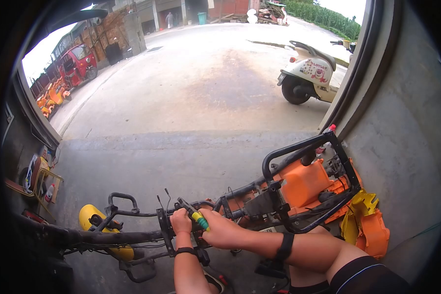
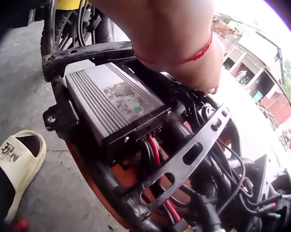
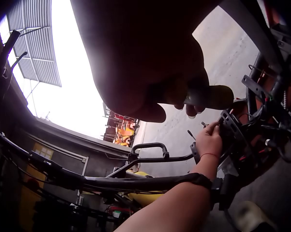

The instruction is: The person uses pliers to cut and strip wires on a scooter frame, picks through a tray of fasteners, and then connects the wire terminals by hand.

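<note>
A black tubular vehicle frame (image 1: 112, 237) stretches across the floor in front of me. My right hand (image 1: 225, 230) grips pliers (image 1: 199, 219) by their yellow-and-green handles, the dark head pointing toward the left hand's fingertips. My left hand (image 1: 181, 222) is at the frame's crossbar, its fingers bent; I cannot tell what they hold. In the left wrist view a finned grey metal box (image 2: 111, 99) sits in the frame, with red and black cables (image 2: 155, 151) leaving its end. Beside it runs a slotted black bracket (image 2: 179, 162), with the left hand above.
Orange body panels (image 1: 299, 183) and a yellow panel (image 1: 360, 210) lie at the frame's right end. A cream scooter (image 1: 308, 73) stands outside the doorway, a red three-wheeler (image 1: 78, 63) at far left. A chair (image 1: 41, 183) is by the left wall. A slipper (image 2: 22, 162) shows below.
</note>
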Motion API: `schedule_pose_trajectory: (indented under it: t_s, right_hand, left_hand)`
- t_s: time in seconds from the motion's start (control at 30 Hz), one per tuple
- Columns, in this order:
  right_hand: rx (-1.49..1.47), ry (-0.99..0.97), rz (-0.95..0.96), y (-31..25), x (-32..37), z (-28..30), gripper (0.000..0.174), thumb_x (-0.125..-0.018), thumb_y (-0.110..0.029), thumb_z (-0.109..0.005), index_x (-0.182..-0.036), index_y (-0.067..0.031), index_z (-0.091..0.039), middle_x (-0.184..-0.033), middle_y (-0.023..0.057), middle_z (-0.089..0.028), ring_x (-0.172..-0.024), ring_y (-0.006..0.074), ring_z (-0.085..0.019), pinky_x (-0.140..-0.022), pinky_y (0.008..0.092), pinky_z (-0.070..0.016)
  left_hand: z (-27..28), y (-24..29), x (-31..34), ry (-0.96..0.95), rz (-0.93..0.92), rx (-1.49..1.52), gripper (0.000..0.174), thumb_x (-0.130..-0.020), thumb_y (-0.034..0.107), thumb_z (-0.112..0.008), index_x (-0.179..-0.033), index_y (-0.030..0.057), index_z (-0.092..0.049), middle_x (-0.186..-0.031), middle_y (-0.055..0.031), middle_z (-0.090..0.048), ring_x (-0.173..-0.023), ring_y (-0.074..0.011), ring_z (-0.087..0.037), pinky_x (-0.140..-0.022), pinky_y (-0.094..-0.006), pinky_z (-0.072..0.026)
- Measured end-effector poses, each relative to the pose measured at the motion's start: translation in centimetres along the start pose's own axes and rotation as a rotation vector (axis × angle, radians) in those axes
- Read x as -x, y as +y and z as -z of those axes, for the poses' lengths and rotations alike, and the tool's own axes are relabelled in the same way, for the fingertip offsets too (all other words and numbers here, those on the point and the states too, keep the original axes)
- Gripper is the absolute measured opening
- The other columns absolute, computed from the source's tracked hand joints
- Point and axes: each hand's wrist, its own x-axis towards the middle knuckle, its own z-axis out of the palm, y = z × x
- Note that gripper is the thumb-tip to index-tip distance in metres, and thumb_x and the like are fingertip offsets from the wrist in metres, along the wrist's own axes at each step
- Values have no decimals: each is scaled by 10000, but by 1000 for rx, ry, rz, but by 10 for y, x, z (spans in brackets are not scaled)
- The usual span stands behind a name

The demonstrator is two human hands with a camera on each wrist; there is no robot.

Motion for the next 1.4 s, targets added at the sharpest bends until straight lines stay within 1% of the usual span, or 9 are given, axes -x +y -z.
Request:
schedule_pose_trajectory:
  t_s: [0.13, 0.2, 0.3, 0.37, 0.43, 0.57, 0.83, 1.3, 1.4]
  right_hand:
    - [-7, 24, -10, -2, 2, -2, 609, -836, -140, -546, -1397, 32, -382, -1325, 322, -499, -1216, 487, -517, -1005, 486, -440]
    - [-39, 96, 54, 8, -3, -9, 524, -810, -107, -599, -1299, -12, -434, -1208, 286, -533, -1131, 464, -549, -910, 493, -465]
    - [-48, 84, 66, 12, -8, -11, 508, -801, -86, -599, -1280, -7, -448, -1183, 289, -543, -1111, 464, -549, -917, 483, -465]
    - [-6, 26, 33, 9, -6, -5, 612, -831, -141, -549, -1403, 7, -391, -1323, 326, -499, -1205, 490, -524, -1003, 488, -446]
    - [7, 62, 38, 15, -8, -7, 627, -808, -114, -550, -1400, 6, -381, -1310, 317, -500, -1190, 492, -529, -979, 496, -459]
    - [-2, 75, 46, 4, 0, -1, 615, -793, -40, -574, -1383, 17, -407, -1271, 307, -523, -1210, 453, -517, -1021, 462, -432]
    - [-23, 9, -42, 1, 4, -2, 632, -835, -82, -579, -1420, 23, -364, -1352, 311, -476, -1247, 454, -511, -1023, 476, -427]
    - [0, 28, -34, 1, 1, 4, 596, -827, -76, -558, -1387, 18, -377, -1314, 309, -487, -1222, 474, -503, -1001, 481, -434]
    - [17, 55, -16, 4, 1, 1, 600, -827, -83, -560, -1390, 14, -376, -1318, 302, -484, -1217, 472, -507, -992, 477, -442]
  left_hand:
    - [-1, 9, 10, 60, 30, 75, 58, -789, 98, -707, -838, 68, -707, -946, -69, -657, -940, -299, -601, -850, -422, -466]
    - [-8, 4, 11, 105, 26, 60, 76, -776, 84, -721, -850, 66, -715, -931, -74, -660, -929, -301, -604, -840, -421, -475]
    - [-15, -1, 7, 149, 3, 54, 111, -754, 57, -741, -863, 60, -724, -896, -89, -666, -906, -307, -612, -824, -416, -492]
    - [-10, 2, 5, 133, -26, 51, 123, -744, 35, -744, -863, 56, -723, -875, -96, -676, -891, -311, -620, -818, -409, -502]
    - [0, 8, 1, 79, -21, 51, 125, -742, 20, -736, -856, 63, -712, -867, -89, -683, -892, -307, -629, -819, -400, -505]
    - [-9, -12, -8, -18, -318, 38, 80, -770, 1, -610, -820, 59, -633, -830, -129, -649, -900, -319, -636, -780, -422, -520]
    - [-7, -22, -8, -77, 60, 233, 104, -850, 46, -620, -947, 73, -645, -872, -188, -664, -873, -405, -638, -754, -502, -514]
    - [-3, -7, -7, -101, -38, 282, 109, -835, 13, -643, -942, 32, -646, -908, -163, -654, -902, -382, -623, -787, -450, -510]
    - [-2, -4, -11, -15, 95, 363, 130, -818, 33, -683, -943, 34, -649, -886, -137, -653, -866, -339, -636, -762, -419, -514]
